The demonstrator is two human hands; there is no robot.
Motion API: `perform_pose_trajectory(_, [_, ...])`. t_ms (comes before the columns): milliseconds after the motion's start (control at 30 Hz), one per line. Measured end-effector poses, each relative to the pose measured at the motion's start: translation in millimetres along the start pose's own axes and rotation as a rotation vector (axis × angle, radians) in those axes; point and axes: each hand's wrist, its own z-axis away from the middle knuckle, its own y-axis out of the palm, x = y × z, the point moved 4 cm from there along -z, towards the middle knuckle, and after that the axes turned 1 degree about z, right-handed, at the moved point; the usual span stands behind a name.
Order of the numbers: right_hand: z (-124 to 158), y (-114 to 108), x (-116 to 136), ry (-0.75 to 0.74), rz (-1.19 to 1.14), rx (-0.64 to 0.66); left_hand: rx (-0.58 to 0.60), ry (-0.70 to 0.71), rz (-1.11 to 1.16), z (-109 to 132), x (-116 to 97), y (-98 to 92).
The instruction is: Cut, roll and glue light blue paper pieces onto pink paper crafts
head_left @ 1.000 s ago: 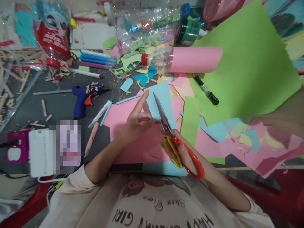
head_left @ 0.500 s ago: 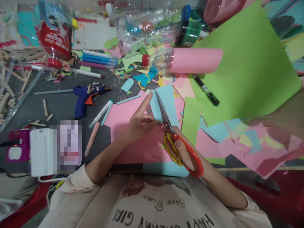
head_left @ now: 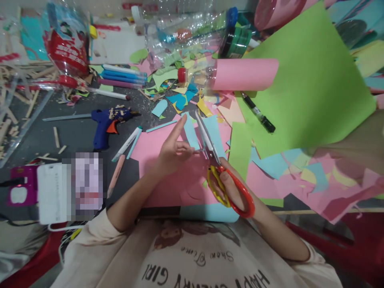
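Observation:
My right hand is closed round the handles of the scissors, whose loops are red and yellow; the blades point up and away from me. Light blue paper lies beside and under the blades, one part on each side of them. My left hand pinches the lower end of the left light blue part, its index finger stretched along the paper's edge. Pink sheets lie beneath both hands. A green strip is to the right of the blades.
A blue glue gun and markers lie at the left. Clear bottles and a pink-wrapped bottle are at the back. A large green sheet with a black pen covers the right. A person's arm reaches in there.
The scissors' blades have opened slightly, and the light blue paper now shows as two parts on either side of them. The camera view has shifted a little.

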Motion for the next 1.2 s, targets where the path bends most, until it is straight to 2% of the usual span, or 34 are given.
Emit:
perform_pose_trajectory(67, [5.5,-12.3,9.5,0.05,0.078,-0.05,-0.077,0.005,-0.04,-4.4,3.4,-6.5])
perform_pose_trajectory(167, [15.5,-41.4,29.8,0.086,0.433,-0.183,-0.169,0.085,-0.183,-10.7,7.7,-18.2])
perform_pose_trajectory(233, [20.6,-64.0,41.4,0.107,0.678,-0.337,-0.22,0.167,-0.357,-13.0,8.0,-24.6])
perform_pose_trajectory(367, [22.0,-98.8,46.7,0.201,1.084,-0.532,-0.276,0.294,-0.703,-13.6,2.8,-28.8])
perform_pose_trajectory(467, [21.3,-116.5,42.1,0.191,1.251,-0.565,-0.3,0.315,-0.788,-13.5,-1.0,-30.8])
perform_pose_trajectory(567, [24.4,-127.2,39.1,0.163,1.363,-0.531,-0.355,0.341,-0.759,-13.5,-3.2,-35.6])
perform_pose_trajectory(667, [26.5,-123.3,44.0,0.044,1.491,-0.557,-0.403,0.393,-0.722,-12.5,-5.1,-37.3])
perform_pose_trajectory(733, [22.9,-110.4,47.7,-0.099,1.483,-0.614,-0.396,0.453,-0.726,-11.0,-7.6,-33.3])
perform_pose_trajectory(767, [18.2,-101.1,47.2,-0.165,1.428,-0.599,-0.363,0.507,-0.74,-10.0,-9.6,-29.1])
perform_pose_trajectory(800, [11.1,-89.9,44.5,-0.218,1.372,-0.527,-0.293,0.578,-0.765,-8.7,-11.8,-23.1])
perform_pose_trajectory(867, [-5.7,-68.0,35.9,-0.233,1.34,-0.391,-0.078,0.739,-0.839,-5.2,-14.9,-8.5])
perform_pose_trajectory(933, [-21.8,-53.8,28.5,-0.174,1.367,-0.377,0.14,0.851,-0.942,-1.1,-14.4,4.0])
perform_pose_trajectory(967, [-28.7,-49.9,26.3,-0.14,1.385,-0.401,0.21,0.868,-1.001,0.0,-12.8,7.8])
perform_pose_trajectory(1033, [-39.8,-45.8,24.9,-0.107,1.39,-0.424,0.25,0.836,-1.111,-0.4,-9.0,10.2])
perform_pose_trajectory(1200, [-53.3,-50.6,31.6,-0.039,1.269,-0.359,0.188,0.706,-1.221,-3.3,-2.3,8.2])
